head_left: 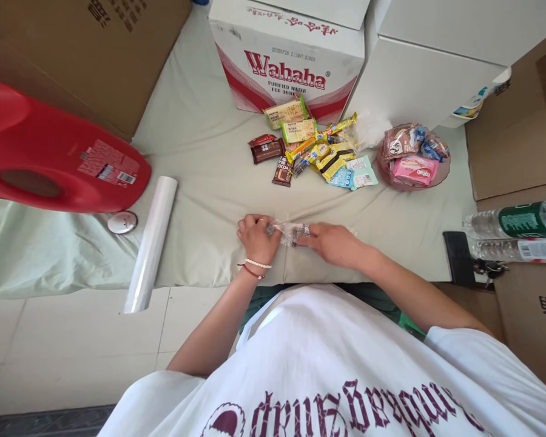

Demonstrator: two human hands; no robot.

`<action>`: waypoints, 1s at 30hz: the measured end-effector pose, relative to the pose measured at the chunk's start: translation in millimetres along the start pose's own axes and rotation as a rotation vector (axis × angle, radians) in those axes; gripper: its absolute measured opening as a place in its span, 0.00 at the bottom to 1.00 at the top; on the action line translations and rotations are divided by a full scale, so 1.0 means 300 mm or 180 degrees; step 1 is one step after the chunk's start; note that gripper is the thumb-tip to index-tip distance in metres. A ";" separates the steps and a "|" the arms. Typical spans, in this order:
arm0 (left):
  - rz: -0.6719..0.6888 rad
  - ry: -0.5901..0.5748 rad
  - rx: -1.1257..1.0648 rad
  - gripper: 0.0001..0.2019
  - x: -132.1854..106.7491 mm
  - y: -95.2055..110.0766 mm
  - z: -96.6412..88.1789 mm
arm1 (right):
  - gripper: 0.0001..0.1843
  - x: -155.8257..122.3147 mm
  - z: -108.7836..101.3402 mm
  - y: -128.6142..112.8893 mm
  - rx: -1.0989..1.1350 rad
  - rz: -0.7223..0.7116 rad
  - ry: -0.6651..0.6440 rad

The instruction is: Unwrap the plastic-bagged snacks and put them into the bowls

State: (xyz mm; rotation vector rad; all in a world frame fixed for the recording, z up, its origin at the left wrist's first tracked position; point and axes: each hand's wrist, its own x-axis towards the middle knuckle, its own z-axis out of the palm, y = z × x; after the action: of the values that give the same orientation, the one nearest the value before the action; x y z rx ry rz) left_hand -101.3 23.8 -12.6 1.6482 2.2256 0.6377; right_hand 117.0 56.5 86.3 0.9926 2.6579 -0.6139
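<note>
Near the front edge of the cloth-covered surface, a crumpled piece of clear plastic wrap [289, 230] stretches between my two hands. My left hand [257, 238], with a white bead bracelet and a red cord at the wrist, is closed on the wrap's left end. Fingers curled, my right hand [334, 244] grips its right end, where something small and dark shows through the film; I cannot make out its kind. Beyond the hands lies a pile of packaged snacks: biscuit packs [299, 130], a brown cocoa bar [282, 170] and yellow packets [335, 161].
A glass bowl [413, 182] of wrapped snacks stands right of the pile. To the left are a roll of plastic film [151, 243], a round badge [122, 223] and a large red jug [73, 145]. A Wahaba carton [291, 67], bottles [523, 220] and a phone [458, 258] border the area.
</note>
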 end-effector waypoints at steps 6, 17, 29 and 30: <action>0.0239 0.0116 -0.0851 0.07 -0.017 -0.050 -0.025 | 0.23 -0.086 0.155 -0.028 -0.0176 0.0127 0.0142; 0.1643 -0.0965 -0.0492 0.19 -0.188 0.213 -0.017 | 0.16 -0.135 0.226 0.033 0.1361 -0.0004 0.1110; 0.1935 -0.0852 0.0560 0.25 -0.241 0.212 0.018 | 0.09 -0.207 0.278 0.111 0.1488 0.1547 0.2021; 0.1949 -0.0789 0.0564 0.25 -0.246 0.210 0.022 | 0.09 -0.203 0.264 0.103 0.1638 0.1566 0.2067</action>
State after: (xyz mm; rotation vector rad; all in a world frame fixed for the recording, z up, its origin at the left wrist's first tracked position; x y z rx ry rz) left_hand -24.5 -30.0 12.4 2.3770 1.6338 0.3420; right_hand 188.5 6.4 29.0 2.2321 2.5962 -1.0115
